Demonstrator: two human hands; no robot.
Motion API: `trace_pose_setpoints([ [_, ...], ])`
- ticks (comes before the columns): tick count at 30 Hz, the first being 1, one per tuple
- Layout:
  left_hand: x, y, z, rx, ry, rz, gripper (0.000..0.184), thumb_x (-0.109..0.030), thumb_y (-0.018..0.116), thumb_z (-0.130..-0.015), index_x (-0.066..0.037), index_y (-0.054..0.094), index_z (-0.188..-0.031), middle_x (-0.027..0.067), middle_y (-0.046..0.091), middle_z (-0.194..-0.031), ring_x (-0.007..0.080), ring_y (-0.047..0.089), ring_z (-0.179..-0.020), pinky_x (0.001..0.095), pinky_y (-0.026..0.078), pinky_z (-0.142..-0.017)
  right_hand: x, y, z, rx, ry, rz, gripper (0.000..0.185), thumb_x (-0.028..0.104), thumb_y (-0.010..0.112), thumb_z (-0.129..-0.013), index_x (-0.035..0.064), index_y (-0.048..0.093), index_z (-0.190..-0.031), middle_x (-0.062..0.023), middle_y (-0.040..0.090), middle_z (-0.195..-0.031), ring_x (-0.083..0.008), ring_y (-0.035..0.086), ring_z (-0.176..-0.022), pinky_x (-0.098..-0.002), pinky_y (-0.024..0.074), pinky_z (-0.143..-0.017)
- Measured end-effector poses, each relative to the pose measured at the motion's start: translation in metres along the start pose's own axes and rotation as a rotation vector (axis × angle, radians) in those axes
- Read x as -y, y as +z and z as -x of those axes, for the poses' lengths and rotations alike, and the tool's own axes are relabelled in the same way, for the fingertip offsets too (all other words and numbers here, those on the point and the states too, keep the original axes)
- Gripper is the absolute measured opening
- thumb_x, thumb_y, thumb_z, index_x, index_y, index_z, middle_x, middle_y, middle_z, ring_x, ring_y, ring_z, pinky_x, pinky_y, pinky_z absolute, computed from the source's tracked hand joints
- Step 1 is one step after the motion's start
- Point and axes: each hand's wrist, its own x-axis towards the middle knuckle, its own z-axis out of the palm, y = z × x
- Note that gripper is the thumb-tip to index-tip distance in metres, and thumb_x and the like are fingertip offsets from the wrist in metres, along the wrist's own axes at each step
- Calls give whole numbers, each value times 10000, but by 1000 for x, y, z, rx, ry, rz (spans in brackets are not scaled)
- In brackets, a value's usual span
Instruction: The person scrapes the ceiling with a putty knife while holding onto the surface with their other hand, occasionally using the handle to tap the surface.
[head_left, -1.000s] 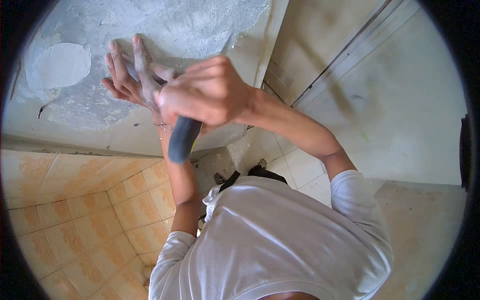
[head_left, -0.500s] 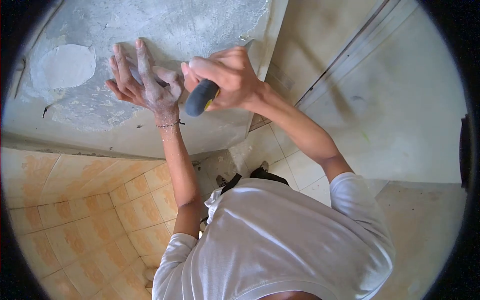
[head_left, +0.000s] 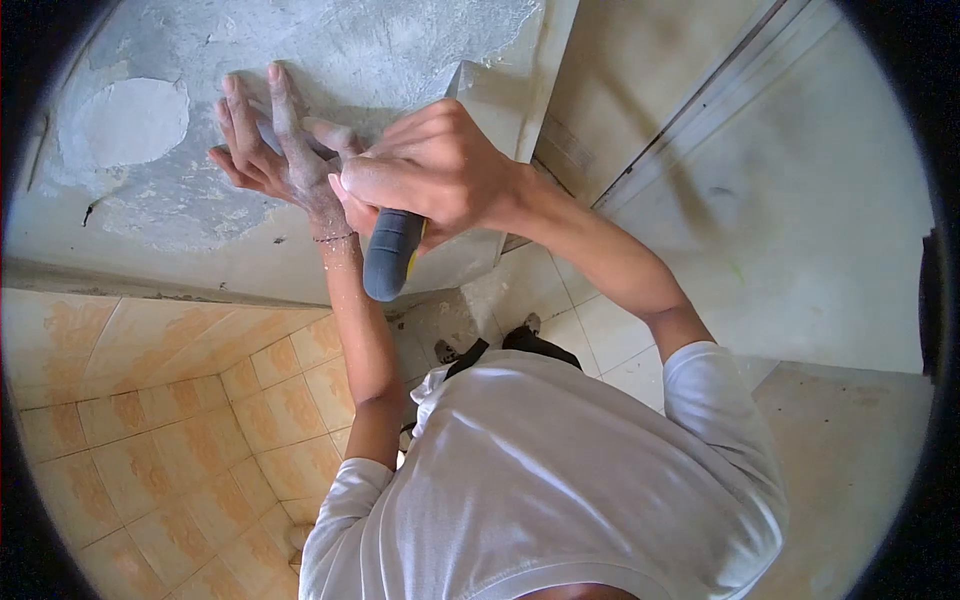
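Patchy grey wall (head_left: 350,50) fills your 10 to 12 o'clock. Your left hand (head_left: 290,155) spreads against it at 10, probably for bracing; your right hand (head_left: 430,175), at 11, wraps the tool (head_left: 391,262) in a fist, likely for firm control.

orange-patterned tiles (head_left: 150,465): left | floor tiles (head_left: 620,340): centre | dark object (head_left: 929,305): right edge

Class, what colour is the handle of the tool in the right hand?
The handle is dark grey with some yellow; the head view shows it best.
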Motion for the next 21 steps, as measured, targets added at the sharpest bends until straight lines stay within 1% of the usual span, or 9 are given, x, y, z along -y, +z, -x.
trace_pose_setpoints([
  [3,-9,-4,-5,-14,-60,92,659,-645,362,-943,-212,650,-1347,113,478,-1507,297,383,-1426,477,79,-1225,-7,-5,12,41,64,151,230,18,685,-758,107,505,-647,3,485,-503,-150,497,-391,-308,383,-393],
  [9,-20,-15,-16,-118,151,121,585,-588,337,-1000,-229,658,-1333,89,493,-1496,273,386,-1421,469,92,-1224,6,4,-12,-71,19,-46,237,7,694,-750,94,504,-638,-22,416,-497,-185,468,-384,-324,365,-386],
  [11,-12,-7,-6,-91,73,129,586,-588,334,-1001,-230,657,-1335,81,493,-1497,265,387,-1419,465,97,-1225,4,10,-5,35,32,134,237,260,754,-658,151,580,-776,-11,599,-599,-212,631,-505,-362,497,-461],
  [13,-8,-2,-3,-71,-9,134,587,-588,331,-1002,-232,655,-1337,74,493,-1498,256,389,-1417,461,101,-1226,1,11,4,90,32,176,209,237,743,-662,151,594,-781,-15,608,-609,-217,633,-507,-364,500,-467],
  [15,-6,-4,-2,-18,-25,53,560,-576,365,-999,-238,650,-1342,59,494,-1499,238,399,-1408,451,102,-1228,-2,16,11,-51,132,-51,187,224,733,-668,152,586,-760,-23,608,-607,-227,646,-527,-358,500,-474],
  [16,-11,-10,-7,-88,31,192,478,-498,442,-995,-248,643,-1350,39,495,-1500,228,397,-1408,444,98,-1232,2,8,10,-5,212,161,182,215,736,-666,155,586,-750,-14,617,-615,-205,660,-543,-346,509,-486],
  [17,-10,-11,-6,-88,31,190,478,-498,442,-995,-248,643,-1350,39,495,-1500,228,397,-1408,444,98,-1232,7,10,5,-5,212,159,182,215,736,-666,155,586,-750,-14,617,-615,-205,660,-543,-346,509,-486],
  [19,-7,-3,-8,-172,170,-18,462,-305,501,-950,-124,625,-1356,156,482,-1505,316,425,-1402,487,272,-1180,14,13,-6,43,-23,128,186,224,740,-671,158,586,-751,-7,611,-603,-190,650,-518,-337,508,-481],
  [21,-7,-4,-4,-125,108,28,455,-350,499,-960,-167,629,-1356,115,487,-1503,287,414,-1405,472,213,-1198,6,16,-4,58,-8,149,191,230,741,-676,154,592,-768,-5,586,-562,-182,627,-476,-338,500,-458],
])
